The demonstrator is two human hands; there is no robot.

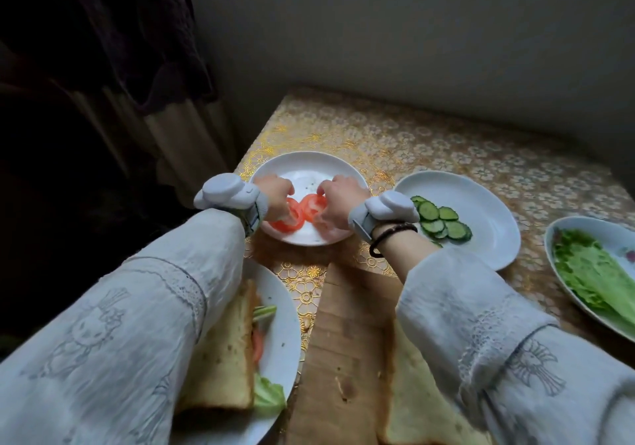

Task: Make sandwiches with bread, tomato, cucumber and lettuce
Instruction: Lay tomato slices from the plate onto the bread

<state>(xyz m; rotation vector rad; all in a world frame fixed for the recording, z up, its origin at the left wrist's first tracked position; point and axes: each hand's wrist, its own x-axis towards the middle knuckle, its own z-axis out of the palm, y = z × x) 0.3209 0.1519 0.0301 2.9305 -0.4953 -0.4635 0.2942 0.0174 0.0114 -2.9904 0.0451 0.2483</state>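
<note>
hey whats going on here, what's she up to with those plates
A person is making sandwiches. Both hands are at the tomato plate: the left hand and right hand each pinch a tomato slice. Cucumber slices and lettuce wait on their own plates. One finished sandwich sits on a near plate; a bare bread slice lies on the wooden board.

I can read no text, label, brand or number anywhere here; nothing in view carries legible writing.
</note>
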